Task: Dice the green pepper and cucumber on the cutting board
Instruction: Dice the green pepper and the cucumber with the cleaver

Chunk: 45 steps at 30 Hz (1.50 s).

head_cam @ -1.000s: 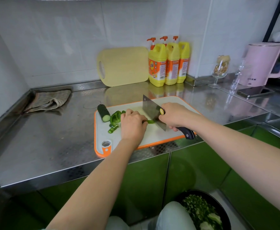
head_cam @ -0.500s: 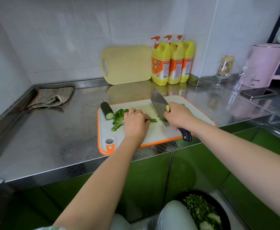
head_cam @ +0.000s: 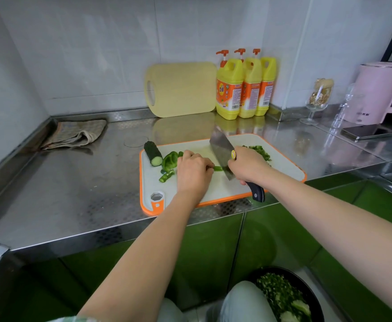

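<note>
Pepper strip sits mid-board, poking out at 3 o'clock from my left hand, which curls down on it to pin it. My right hand is wrapped round the knife handle, edge on the strip I think, it's hard to see. Diced bits are shoved to 2 o'clock for room, and the cucumber waits at 10.

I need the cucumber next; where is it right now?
In the head view, the cucumber lies at the far left corner of the cutting board, just left of the green pepper pieces.
</note>
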{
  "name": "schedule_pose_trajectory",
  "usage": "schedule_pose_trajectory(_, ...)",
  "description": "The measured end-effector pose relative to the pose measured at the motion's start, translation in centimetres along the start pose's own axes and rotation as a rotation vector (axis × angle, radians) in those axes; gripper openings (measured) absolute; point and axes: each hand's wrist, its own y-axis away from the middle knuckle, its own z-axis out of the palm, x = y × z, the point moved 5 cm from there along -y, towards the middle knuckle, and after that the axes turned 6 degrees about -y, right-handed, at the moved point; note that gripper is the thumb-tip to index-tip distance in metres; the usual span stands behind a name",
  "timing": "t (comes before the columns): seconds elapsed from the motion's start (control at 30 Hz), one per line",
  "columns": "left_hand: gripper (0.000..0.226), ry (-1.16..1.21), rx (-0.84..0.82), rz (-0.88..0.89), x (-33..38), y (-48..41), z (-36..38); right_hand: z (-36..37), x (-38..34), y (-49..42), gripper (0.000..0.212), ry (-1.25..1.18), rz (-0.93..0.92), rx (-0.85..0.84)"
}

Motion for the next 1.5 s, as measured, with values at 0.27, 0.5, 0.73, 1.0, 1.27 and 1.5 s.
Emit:
schedule_pose_trajectory(0.27,0.017,0.012,0.009,-0.013,0.0,-0.1,0.1,-0.8,-0.5,1.1,0.007,0.041,-0.006,-0.107)
schedule_pose_trajectory(0.5,0.016,0.009,0.016,-0.014,0.0,0.0,0.0,-0.1,-0.6,0.5,0.01,0.018,0.02,-0.079)
schedule_pose_trajectory(0.73,0.02,-0.07,0.008,-0.039,-0.2,0.0,0.0,-0.8,-0.8,0.8,0.006,-0.018,-0.005,-0.042)
schedule_pose_trajectory(1.0,0.016,-0.038,0.03,-0.053,-0.2,0.3,-0.3,0.3,-1.3,0.6,0.009,0.035,0.039,-0.097)
schedule_pose_trajectory(1.27,0.017,-0.061,0.014,-0.081,-0.4,0.3,-0.2,-0.6,-1.2,1.0,0.013,-0.028,-0.005,-0.061)
schedule_pose_trajectory(1.5,0.015,-0.018,0.027,-0.101,-0.5,0.3,-0.2,0.2,-1.6,0.6,0.016,0.039,0.049,-0.146)
